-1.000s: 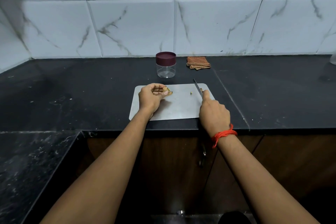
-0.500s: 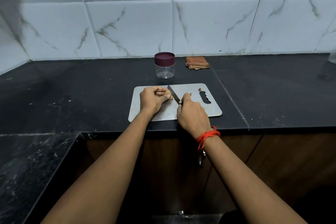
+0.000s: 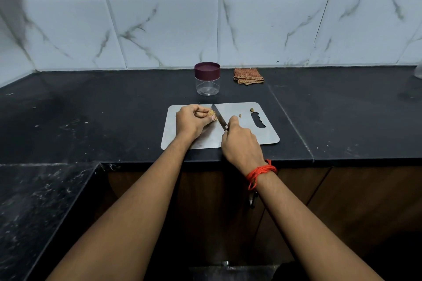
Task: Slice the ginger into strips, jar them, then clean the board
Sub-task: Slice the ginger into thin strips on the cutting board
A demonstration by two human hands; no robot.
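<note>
One black counter (image 3: 91, 109), marble-tiled wall (image 3: 159, 29), grey board (image 3: 237, 108)

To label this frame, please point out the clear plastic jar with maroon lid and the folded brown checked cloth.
clear plastic jar (image 3: 207, 75): head view, maroon lid's side.
folded brown checked cloth (image 3: 248, 76): head view, top layer.
</note>
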